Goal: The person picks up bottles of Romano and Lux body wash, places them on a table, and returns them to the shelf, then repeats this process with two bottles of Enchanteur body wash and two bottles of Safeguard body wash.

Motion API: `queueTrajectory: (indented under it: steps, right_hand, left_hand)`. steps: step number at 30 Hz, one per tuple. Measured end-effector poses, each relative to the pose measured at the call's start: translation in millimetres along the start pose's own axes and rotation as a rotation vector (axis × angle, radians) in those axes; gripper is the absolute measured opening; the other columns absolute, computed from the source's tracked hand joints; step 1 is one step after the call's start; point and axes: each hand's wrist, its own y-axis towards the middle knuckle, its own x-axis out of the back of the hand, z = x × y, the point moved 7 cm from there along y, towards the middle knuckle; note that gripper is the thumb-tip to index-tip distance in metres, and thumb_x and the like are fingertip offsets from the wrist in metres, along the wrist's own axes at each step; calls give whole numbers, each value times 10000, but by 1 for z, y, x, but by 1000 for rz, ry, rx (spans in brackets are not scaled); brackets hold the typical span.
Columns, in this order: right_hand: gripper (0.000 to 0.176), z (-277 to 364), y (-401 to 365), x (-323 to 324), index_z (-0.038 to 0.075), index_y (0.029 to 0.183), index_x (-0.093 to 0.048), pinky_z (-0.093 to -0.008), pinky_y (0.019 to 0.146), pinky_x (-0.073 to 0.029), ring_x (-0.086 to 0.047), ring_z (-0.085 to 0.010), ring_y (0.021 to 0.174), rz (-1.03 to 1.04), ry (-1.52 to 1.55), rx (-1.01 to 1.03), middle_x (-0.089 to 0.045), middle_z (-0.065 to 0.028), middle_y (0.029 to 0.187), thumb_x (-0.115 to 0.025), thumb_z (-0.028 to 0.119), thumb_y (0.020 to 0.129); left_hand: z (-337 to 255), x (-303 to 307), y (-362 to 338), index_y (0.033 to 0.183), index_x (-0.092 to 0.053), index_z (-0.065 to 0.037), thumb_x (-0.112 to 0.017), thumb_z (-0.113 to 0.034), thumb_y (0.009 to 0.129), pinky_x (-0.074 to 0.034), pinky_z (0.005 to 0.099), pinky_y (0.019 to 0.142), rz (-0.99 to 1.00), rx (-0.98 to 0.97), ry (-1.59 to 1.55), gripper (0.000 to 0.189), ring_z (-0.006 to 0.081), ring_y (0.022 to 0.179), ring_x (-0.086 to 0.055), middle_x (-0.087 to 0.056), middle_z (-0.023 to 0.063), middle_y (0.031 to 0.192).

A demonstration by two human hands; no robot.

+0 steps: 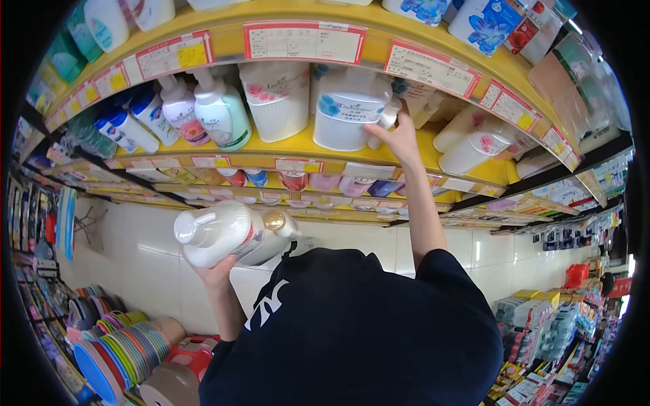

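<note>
My left hand (218,269) is closed around the lower side of a large white pump bottle (227,233), held tilted in front of my chest. A smaller bottle with a gold cap (276,220) sits against it, seemingly in the same clear wrap. My right hand (399,139) reaches up to the yellow shelf, its thumb and fingers gripping the right end of a white Enchanteur bottle pack (342,128) with blue flowers. A small white bottle (387,116) forms that end, and my fingers partly cover it.
On the same shelf (271,150) stand a pink-flowered white bottle (277,101), green (222,111) and lilac pump bottles (179,111), and tilted white bottles (477,149) to the right. A price-tagged shelf edge (305,42) overhangs them. Stacked colourful basins (128,348) are at lower left.
</note>
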Motion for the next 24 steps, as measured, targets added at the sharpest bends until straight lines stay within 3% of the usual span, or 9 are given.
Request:
queueTrajectory:
  steps: [2,5,11,14,17,21,24]
  right_hand:
    - [682,-10,-11,-4,-6,1129,-337,-296,828,-372,-461,-186,973,57,33,-110,-467,-120,1058,-728,175,600]
    - [616,5,-21,-10,3,1077,-364,-297,803,-386,-472,-162,938,-4,159,55,-482,-95,1023,-726,147,600]
    - [581,20,-37,-16,13,1063,-379,-289,791,-397,-491,-165,926,-119,146,169,-498,-100,1019,-722,111,605]
    - [515,39,-53,-21,22,1036,-436,-300,789,-414,-521,-213,939,-151,-46,349,-525,-130,1020,-709,73,601]
    - [494,59,-66,-31,18,1000,-476,-309,819,-398,-515,-234,949,-124,-310,669,-529,-142,1017,-729,57,577]
    - [476,72,-77,-22,26,997,-496,-331,823,-407,-516,-274,966,-158,-303,724,-535,-157,1024,-713,18,573]
    - [474,99,-90,-10,10,990,-483,-310,791,-408,-521,-205,892,-115,-233,661,-534,-116,960,-713,-14,576]
  left_hand:
    - [-4,1,-8,1179,-263,24,-746,-199,502,-423,349,811,-26,-16,-12,861,244,957,-496,-452,149,1054]
    - [-9,-5,-19,1179,-259,19,-744,-188,497,-425,347,809,-41,-19,-30,862,245,966,-489,-445,151,1057]
    - [-12,-10,-40,1166,-269,14,-742,-180,486,-424,339,803,-56,16,0,851,238,956,-489,-444,143,1040]
    - [-16,-13,-49,1158,-274,13,-743,-185,485,-423,331,798,-68,9,12,844,234,947,-490,-443,137,1036]
    - [-19,-11,-60,1199,-249,11,-700,-183,510,-384,340,851,-38,-8,66,846,239,1001,-461,-432,134,1085]
    - [-24,0,-74,1163,-285,10,-755,-207,472,-410,335,816,-132,-28,104,864,235,970,-478,-437,135,1055]
    - [-26,4,-79,1181,-281,2,-746,-191,485,-408,354,826,-263,61,-22,859,247,978,-480,-434,135,1093]
